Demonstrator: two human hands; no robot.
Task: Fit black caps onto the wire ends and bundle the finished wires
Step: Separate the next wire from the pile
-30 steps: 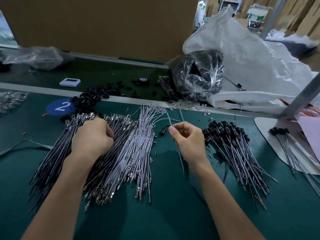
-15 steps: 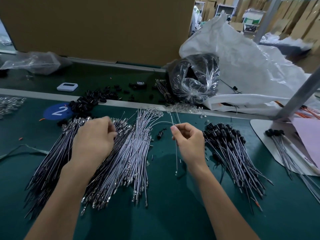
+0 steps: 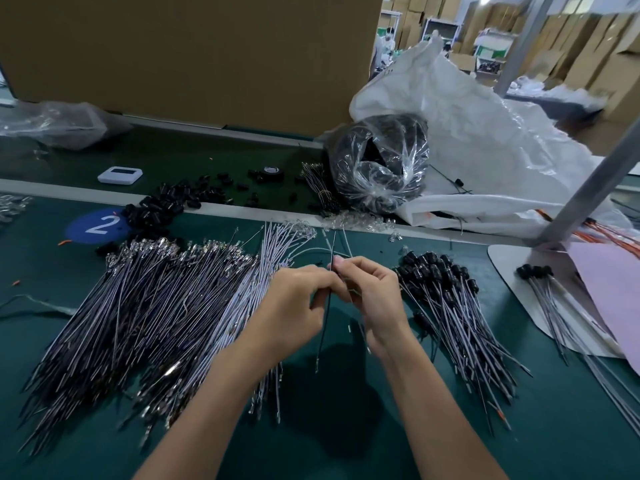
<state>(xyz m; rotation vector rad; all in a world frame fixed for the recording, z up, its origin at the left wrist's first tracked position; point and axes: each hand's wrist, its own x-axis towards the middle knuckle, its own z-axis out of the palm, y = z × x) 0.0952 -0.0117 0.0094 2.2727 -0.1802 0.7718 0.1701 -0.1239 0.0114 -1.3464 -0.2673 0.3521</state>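
Change: the left hand (image 3: 294,306) has left the big heap of uncapped grey wires with metal terminals (image 3: 145,317) at centre left and come across to meet the right hand (image 3: 372,299) at frame centre.
Grip: both hands' fingertips are pressed together, pinching one thin dark wire (image 3: 325,306) that runs upright between them.
Cap: cannot tell whether the left hand carries one.
Meaning: probably the capping of this wire is starting.
Supplies: loose small black plastic caps (image 3: 162,206) lie upper left.
Finished: the pile of black-capped wires (image 3: 446,306) sits just right of the hands, unbundled.
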